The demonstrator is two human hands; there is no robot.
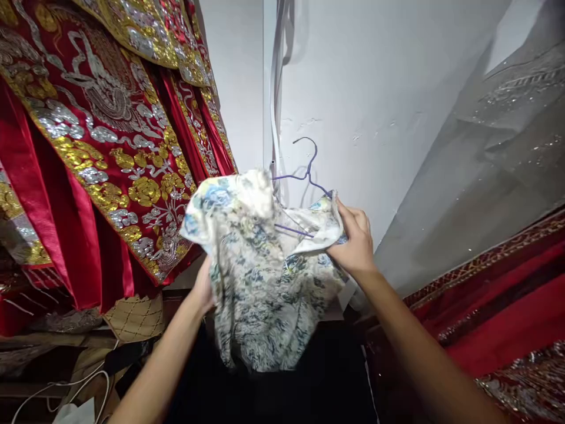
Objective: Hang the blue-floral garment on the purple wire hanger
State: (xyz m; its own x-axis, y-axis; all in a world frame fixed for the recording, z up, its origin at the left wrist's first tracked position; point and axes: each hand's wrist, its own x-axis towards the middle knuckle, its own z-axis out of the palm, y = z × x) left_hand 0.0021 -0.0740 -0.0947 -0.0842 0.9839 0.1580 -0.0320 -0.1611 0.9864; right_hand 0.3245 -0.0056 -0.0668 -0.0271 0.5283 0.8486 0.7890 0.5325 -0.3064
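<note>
Both hands clamped on floral garment: right hand at collar by purple hanger, left hand underneath. Hanger seating apparently underway.

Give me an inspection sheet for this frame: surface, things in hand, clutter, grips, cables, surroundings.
Surface: nothing seen; no worktop in view.
Things in hand: floral garment on a purple hanger, held up in front of the white wall.
Clutter: quilted tan bag at lower left.
Grips: left hand grips the garment's left side, partly hidden by cloth; right hand pinches its upper right edge.
Cables: white cable at lower left; white cords down the wall.
Surroundings: red embroidered robes at left; red cloth and grey sheer fabric at right.
</note>
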